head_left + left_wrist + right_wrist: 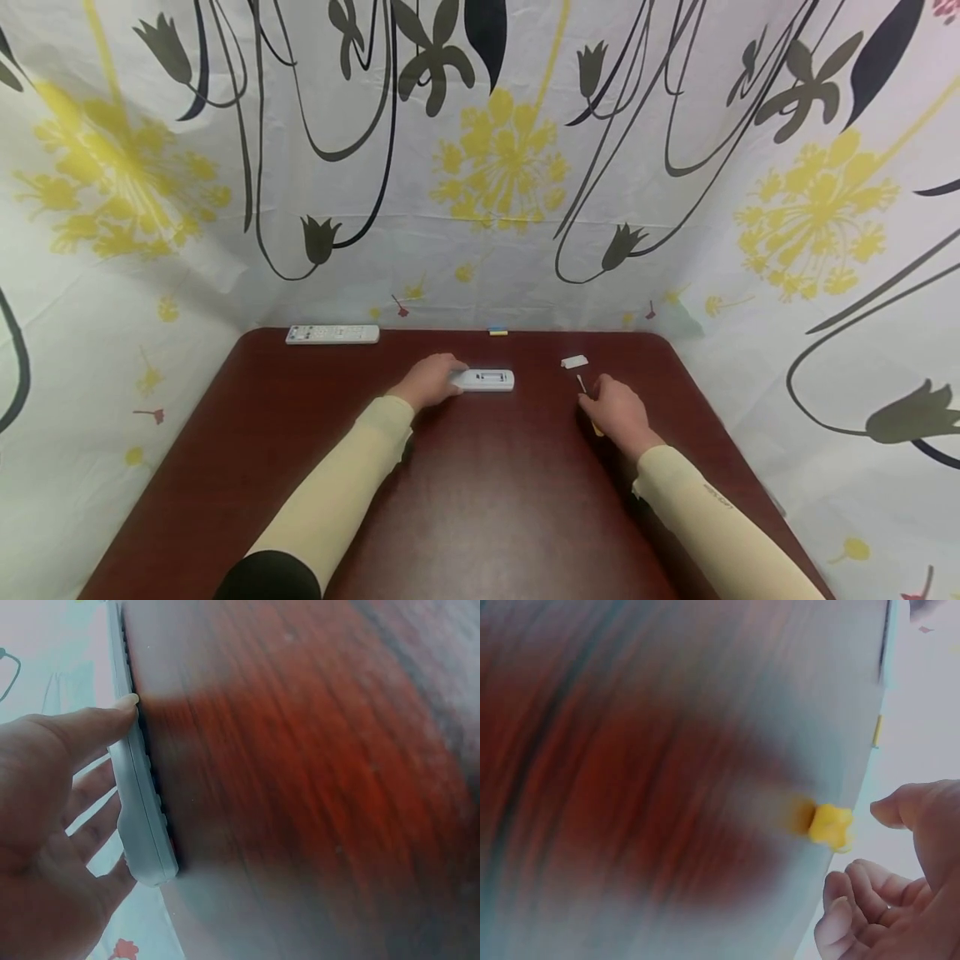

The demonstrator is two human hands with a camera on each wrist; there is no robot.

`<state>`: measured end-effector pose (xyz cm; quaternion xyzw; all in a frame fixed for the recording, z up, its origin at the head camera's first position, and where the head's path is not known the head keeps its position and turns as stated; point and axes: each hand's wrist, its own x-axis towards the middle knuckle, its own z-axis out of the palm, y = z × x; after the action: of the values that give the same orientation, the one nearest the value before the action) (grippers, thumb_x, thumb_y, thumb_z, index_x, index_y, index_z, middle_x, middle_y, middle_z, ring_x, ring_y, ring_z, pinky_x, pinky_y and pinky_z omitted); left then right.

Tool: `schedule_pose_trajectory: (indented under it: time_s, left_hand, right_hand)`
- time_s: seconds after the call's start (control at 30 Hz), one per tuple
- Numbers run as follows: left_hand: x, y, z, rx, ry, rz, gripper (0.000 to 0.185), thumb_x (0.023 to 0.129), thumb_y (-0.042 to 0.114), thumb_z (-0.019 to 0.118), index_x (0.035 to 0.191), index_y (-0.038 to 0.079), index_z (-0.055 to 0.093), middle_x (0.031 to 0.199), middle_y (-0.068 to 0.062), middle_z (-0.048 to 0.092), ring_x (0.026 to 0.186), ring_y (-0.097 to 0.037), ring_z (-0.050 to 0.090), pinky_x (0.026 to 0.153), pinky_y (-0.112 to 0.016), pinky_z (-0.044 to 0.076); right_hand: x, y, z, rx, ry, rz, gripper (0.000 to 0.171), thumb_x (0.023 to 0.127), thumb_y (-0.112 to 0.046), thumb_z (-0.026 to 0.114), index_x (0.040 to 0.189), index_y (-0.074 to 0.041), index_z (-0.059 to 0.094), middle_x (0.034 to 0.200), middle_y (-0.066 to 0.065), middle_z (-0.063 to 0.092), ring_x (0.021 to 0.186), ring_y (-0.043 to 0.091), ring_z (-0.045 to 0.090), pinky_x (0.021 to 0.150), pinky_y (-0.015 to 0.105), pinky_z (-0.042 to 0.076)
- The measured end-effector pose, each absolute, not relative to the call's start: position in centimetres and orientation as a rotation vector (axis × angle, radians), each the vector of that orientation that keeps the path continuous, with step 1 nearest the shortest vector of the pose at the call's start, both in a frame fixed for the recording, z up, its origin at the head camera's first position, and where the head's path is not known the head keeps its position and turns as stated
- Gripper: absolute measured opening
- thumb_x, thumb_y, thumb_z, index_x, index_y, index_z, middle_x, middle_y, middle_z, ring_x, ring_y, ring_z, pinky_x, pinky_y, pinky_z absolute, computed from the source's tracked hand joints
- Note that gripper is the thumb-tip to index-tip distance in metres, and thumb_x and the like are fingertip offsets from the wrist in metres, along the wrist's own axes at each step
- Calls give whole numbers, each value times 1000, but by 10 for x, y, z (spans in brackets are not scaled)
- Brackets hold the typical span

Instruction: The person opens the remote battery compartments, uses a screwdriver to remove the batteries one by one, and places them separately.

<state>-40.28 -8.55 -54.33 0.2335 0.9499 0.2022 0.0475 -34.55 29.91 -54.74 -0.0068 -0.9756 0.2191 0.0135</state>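
On the dark red table point(480, 500), toward its far edge, the left hand point(429, 382) grips a white remote point(486, 380); keep it pinned flat. The right hand point(617, 412), fingers loosely curled, nears a yellow-handled screwdriver point(587, 403); grasp its handle squarely.

I see a dark red table point(480, 500). On it: white remote point(332, 334) at far left corner, second white remote point(487, 380) mid-table, small white cover point(574, 362) and yellow-handled screwdriver point(587, 404) toward the right edge.
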Motion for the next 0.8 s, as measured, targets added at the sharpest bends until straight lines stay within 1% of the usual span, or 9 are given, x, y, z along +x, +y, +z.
schedule_pose_trajectory:
  time_s: [0.17,0.23,0.33,0.53,0.6,0.8]
  left_hand:
    - [-403,-89,-543,731,2890,663,59,103,22,81,157,10,61,159,-12,60,150,-31,52,125,-48,41]
    - [-401,-92,-542,735,2892,695,61,103,24,82,158,9,60,160,-12,59,151,-31,51,126,-48,41]
    - [-398,-97,-537,742,2899,742,58,103,27,82,154,8,64,156,-11,62,148,-30,54,124,-48,43]
    - [-381,-116,-528,719,2909,780,46,103,28,82,142,5,71,141,-12,70,135,-31,62,118,-51,49]
    - [-373,-122,-528,723,2911,738,45,104,30,81,140,6,72,140,-11,70,134,-31,63,117,-51,49]
    - [-351,-142,-533,748,2919,632,44,105,36,80,140,11,74,140,-6,71,137,-28,62,118,-49,49]
  right_hand:
    - [-344,291,-543,78,-2978,652,29,103,-30,74,103,-4,62,91,11,61,72,26,58,67,44,51]
    - [-345,287,-541,126,-2964,640,29,103,-30,75,106,-3,63,95,11,61,76,26,58,70,45,52]
    - [-346,280,-539,195,-2954,651,30,104,-30,75,111,-3,65,98,12,63,80,27,59,73,47,53]
    - [-342,267,-535,394,-2932,691,35,104,-31,79,126,-6,67,118,11,69,99,28,65,89,53,58]
    - [-340,264,-535,440,-2938,686,37,103,-33,79,128,-8,67,121,10,69,104,28,65,93,53,59]
    - [-338,251,-539,524,-2949,671,38,104,-33,79,131,-9,68,122,8,69,111,28,66,98,53,58]
